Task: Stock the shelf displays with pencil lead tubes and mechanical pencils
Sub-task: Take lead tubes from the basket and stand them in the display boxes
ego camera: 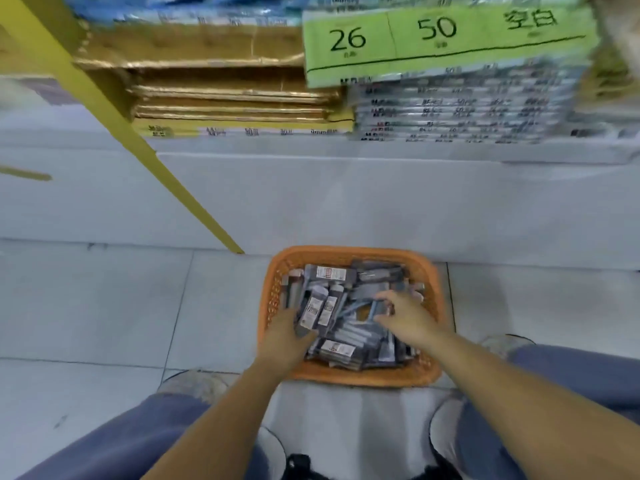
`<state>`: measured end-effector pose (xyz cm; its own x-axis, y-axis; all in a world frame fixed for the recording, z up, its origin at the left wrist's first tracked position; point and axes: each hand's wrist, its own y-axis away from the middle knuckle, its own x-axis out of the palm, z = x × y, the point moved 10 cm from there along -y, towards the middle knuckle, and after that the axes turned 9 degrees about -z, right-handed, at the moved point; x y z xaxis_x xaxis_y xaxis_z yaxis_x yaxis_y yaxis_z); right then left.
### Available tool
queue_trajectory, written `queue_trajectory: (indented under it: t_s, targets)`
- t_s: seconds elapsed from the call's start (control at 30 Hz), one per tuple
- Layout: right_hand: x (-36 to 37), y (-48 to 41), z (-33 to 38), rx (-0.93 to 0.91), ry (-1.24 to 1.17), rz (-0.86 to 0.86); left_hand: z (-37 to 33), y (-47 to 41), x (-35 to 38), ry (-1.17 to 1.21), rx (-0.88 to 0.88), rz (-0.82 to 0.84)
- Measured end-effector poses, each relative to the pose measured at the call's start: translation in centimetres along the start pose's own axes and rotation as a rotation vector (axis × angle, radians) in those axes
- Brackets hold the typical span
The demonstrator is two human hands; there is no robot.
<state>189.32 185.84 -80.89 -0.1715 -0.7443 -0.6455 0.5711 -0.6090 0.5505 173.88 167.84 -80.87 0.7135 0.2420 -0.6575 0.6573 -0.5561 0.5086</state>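
An orange plastic basket point(437, 306) sits on the grey tiled floor between my knees, full of several dark pencil lead packs point(343, 349) with white labels. My left hand point(282, 336) reaches in at the basket's left side and grips a small bunch of labelled packs point(317, 308), fingers curled around them. My right hand point(401, 315) is over the right half of the basket, its fingers curled down onto a bluish pack point(367, 304); the frame is blurred, so the grip is unclear.
A yellow shelf upright point(138, 147) runs diagonally at left. On the low shelf behind lie gold-coloured flat packs point(228, 98) and stacked paper reams under a green label sheet point(446, 39). A white plinth point(346, 199) lies below the shelf. My knees and shoes flank the basket.
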Motion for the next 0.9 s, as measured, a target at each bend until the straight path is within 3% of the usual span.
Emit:
queue_trajectory:
  t_s: [0.13,0.47,0.8,0.9]
  targets:
    - [3.7,-0.6,-1.3,0.013,0.082,0.123,0.8,-1.4,1.8,-0.042,-0.020,-0.043]
    - [6.7,-1.7,-0.8,-0.049,0.347,0.180,0.1,-4.0,2.1,-0.272,-0.035,-0.216]
    - [3.8,-0.4,-3.7,0.111,-0.075,0.127,0.3,-4.2,3.2,-0.140,-0.091,-0.128]
    - [2.3,0.0,-3.8,0.138,-0.184,0.120,0.4,-3.9,2.9,0.066,-0.138,-0.032]
